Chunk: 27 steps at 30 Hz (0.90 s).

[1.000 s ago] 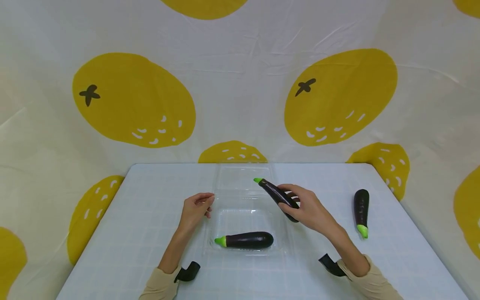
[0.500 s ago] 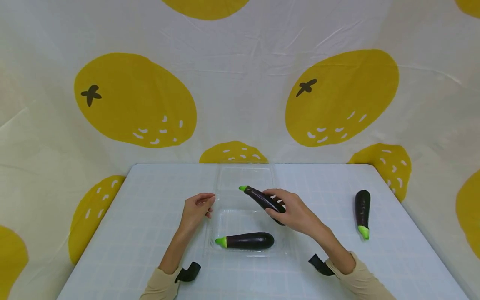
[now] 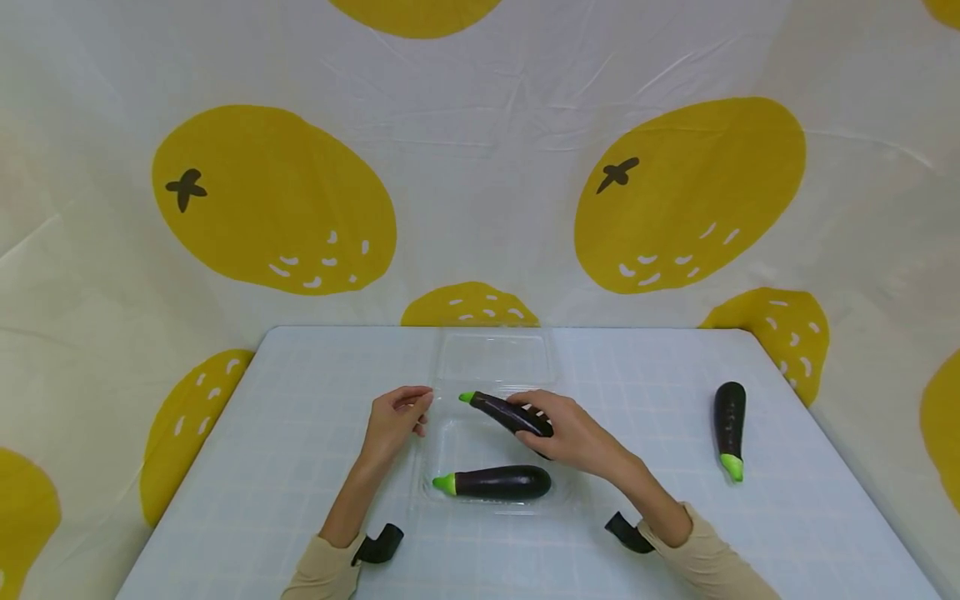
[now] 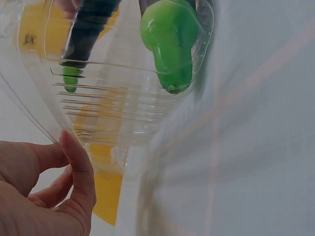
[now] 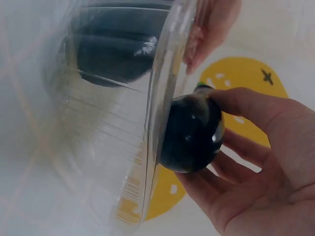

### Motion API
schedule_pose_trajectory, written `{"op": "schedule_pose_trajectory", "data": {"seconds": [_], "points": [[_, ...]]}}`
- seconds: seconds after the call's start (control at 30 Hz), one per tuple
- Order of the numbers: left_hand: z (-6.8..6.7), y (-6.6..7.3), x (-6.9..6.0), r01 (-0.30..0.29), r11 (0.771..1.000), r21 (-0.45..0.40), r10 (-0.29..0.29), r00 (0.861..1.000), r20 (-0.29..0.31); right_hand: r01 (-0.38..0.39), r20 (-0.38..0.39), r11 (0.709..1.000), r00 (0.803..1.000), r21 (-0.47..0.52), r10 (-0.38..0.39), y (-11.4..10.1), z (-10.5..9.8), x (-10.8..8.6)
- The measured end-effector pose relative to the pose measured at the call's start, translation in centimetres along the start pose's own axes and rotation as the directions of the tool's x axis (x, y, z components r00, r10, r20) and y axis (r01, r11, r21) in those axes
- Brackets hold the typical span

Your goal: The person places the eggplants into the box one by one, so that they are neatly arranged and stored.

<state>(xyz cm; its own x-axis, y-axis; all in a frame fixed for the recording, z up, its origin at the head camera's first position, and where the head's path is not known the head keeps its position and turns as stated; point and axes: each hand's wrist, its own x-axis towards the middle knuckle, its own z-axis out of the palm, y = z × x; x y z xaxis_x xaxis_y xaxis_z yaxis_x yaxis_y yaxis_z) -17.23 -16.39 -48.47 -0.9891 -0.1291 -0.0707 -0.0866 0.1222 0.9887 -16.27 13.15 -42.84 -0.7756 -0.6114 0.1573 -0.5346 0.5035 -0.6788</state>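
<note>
A clear plastic clamshell container (image 3: 442,442) lies with its lid laid back toward the far table edge. Inside its near part rests one eggplant (image 3: 502,482), green stem pointing left. My right hand (image 3: 573,433) grips a second eggplant (image 3: 498,410) by its thick end, tilted over the container, stem up and to the left. In the right wrist view, thumb and fingers curl round that held eggplant (image 5: 192,135) by the clear rim (image 5: 160,98). My left hand (image 3: 393,421) pinches the container's left edge, thumb against forefinger, as the left wrist view shows at the rim (image 4: 54,137).
A third eggplant (image 3: 729,429) lies on the right side of the table, stem toward me. The table (image 3: 300,400) has a pale checked cover. Behind it hangs a white cloth (image 3: 480,167) with big yellow fruit prints.
My right hand has carried its eggplant leftward and a little down, from the container's right side to above it. The left hand has stayed at the edge.
</note>
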Motion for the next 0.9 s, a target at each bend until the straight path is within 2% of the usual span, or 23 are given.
{"op": "schedule_pose_trajectory", "data": {"seconds": [0.33, 0.9], "points": [[0.1, 0.2, -0.1, -0.012, 1.0, -0.011, 0.012, 1.0, 0.002, 0.108, 0.072, 0.993, 0.992, -0.054, -0.104, 0.3, 1.1, 0.5], [0.0, 0.0, 0.0, -0.002, 1.0, 0.011, 0.002, 1.0, 0.0, 0.134, 0.207, 0.991, 0.969, 0.006, -0.132, 1.3, 1.9, 0.8]]}}
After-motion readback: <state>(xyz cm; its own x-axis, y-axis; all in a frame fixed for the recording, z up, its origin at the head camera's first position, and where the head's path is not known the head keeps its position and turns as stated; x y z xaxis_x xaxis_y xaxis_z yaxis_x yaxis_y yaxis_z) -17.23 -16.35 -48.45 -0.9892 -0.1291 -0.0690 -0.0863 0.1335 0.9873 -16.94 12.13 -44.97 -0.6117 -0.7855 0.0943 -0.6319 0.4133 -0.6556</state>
